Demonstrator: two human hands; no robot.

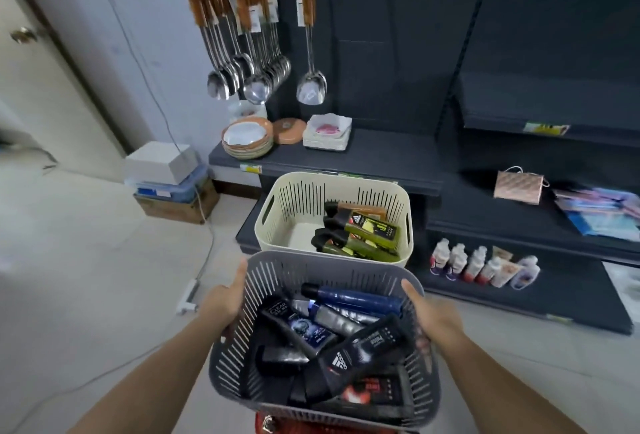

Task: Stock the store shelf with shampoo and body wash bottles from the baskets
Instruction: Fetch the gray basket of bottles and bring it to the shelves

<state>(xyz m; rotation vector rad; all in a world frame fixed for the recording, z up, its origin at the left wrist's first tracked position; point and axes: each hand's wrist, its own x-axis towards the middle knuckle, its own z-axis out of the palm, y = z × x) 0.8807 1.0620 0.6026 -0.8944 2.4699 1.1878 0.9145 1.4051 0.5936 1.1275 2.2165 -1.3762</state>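
Hands: left hand (pixel 225 298) gripping the left wall of the grey basket (pixel 221 357), thumb up along the rim; right hand (pixel 426 312) gripping the right wall, thumb on the rim, fingers curled outside the slats.
Grey basket: nearest, held between both hands over a mostly hidden red thing (pixel 311 428).
Dark bottles (pixel 294 322): heaped flat and crisscrossed inside it.
Blue bottle (pixel 353 296): across the far end, long axis left to right, cap left.
Adidas bottle (pixel 360 347): on top, diagonal, narrow end toward near-left.
Cream basket (pixel 294 198): just beyond, square in the way to the shelf; contact between the rims impossible to tell.
Green bottles (pixel 367 229): lying at its right side, caps left; basket floor showing at left.
Floor (pixel 86 277): pale tile open to the left, crossed by a cable (pixel 204 243) toward stacked boxes (pixel 173 184).
Shelf (pixel 381 156): dark; plates (pixel 247 142) at the left end under hanging ladles (pixel 242 35), dark board showing to their right.
Right bay: small bottles (pixel 478 267) low, purse (pixel 517 187) above.
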